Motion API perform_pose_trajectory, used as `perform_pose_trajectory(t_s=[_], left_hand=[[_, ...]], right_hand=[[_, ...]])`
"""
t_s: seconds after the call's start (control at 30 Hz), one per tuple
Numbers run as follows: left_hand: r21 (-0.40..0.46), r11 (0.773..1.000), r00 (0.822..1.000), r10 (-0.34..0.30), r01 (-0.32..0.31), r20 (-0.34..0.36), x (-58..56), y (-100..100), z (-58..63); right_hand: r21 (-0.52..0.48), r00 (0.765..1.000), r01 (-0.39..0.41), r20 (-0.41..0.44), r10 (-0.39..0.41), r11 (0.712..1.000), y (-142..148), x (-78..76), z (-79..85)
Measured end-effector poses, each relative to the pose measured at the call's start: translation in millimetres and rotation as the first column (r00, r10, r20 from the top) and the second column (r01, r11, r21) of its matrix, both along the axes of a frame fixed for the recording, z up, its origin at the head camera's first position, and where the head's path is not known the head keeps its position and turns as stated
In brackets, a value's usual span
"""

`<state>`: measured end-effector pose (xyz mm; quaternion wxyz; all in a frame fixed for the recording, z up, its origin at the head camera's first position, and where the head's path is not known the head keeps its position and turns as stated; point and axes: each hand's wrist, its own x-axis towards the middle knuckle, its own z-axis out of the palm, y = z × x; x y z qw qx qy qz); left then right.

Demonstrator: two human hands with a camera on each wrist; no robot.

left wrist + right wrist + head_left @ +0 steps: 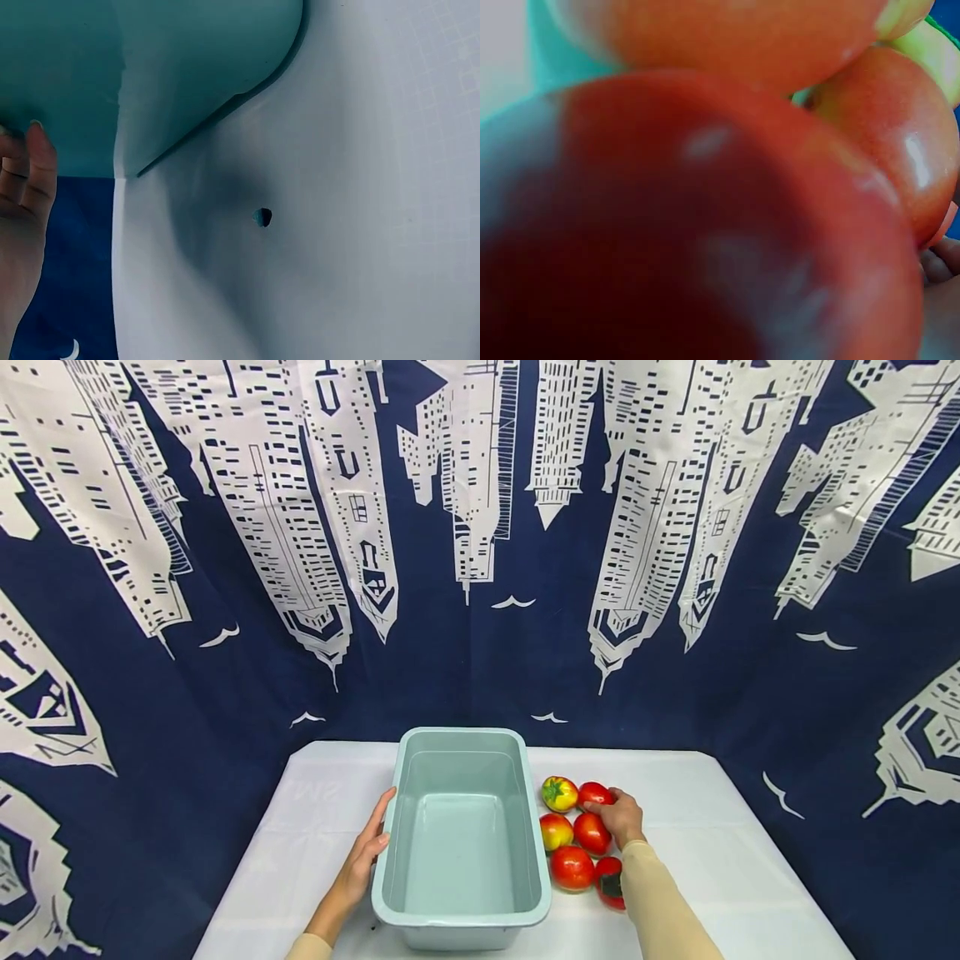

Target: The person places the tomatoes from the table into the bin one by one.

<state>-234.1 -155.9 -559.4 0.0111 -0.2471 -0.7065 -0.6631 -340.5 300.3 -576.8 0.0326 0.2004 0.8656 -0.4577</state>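
A pale green plastic basin (457, 922) stands on the white table, with nothing visible inside. My left hand (362, 852) rests against its left outer wall, fingers extended and the thumb near the rim; fingertips touch the green wall in the left wrist view. To the right of the basin lie several round, glossy red and yellow fruits, their exact kind unclear. My right hand (621, 817) holds the red fruit (595, 792) at the back right between thumb and fingers. Another red fruit (705, 225) fills much of the right wrist view, where my hand shows only at the right edge.
A yellow-red fruit (559, 793) with a green star mark lies beside the held one. Nearer are a yellow-red fruit (556, 832) and red fruits (572, 868). Behind the white table (750, 877) hangs a navy cloth (465, 677) printed with white buildings.
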Motion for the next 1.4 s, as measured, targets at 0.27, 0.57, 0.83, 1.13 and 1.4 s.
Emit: perform_pose_trajectory(t_s=[0.27, 0.57, 0.83, 1.13, 1.4], left_hand=[[-0.017, 1.0, 1.0, 0.018, -0.018, 0.003, 0.2, 1.2, -1.6], [-0.018, 0.999, 0.998, 0.046, -0.046, -0.039, -3.1, 0.4, -2.3], [-0.009, 0.998, 0.998, 0.065, -0.065, -0.021, -1.8, 2.4, -6.2], [-0.014, 0.997, 0.997, 0.071, -0.071, -0.024, -2.5, 2.7, -5.5], [-0.005, 0.999, 0.998, 0.052, -0.052, -0.046, -3.7, 1.4, -8.1]], right_hand=[[0.022, 0.999, -0.013, -0.036, 0.014, 1.0, 7.1, 2.8, 7.1], [-0.003, 0.994, -0.015, -0.112, 0.014, 1.0, 27.6, 1.4, 37.1], [-0.014, 0.988, -0.051, -0.144, 0.048, 0.999, 32.4, 4.7, 47.6], [-0.021, 0.982, -0.085, -0.17, 0.08, 0.996, 24.2, -0.3, 66.8], [-0.047, 0.968, -0.16, -0.205, 0.148, 0.986, 16.6, -6.1, 79.8]])
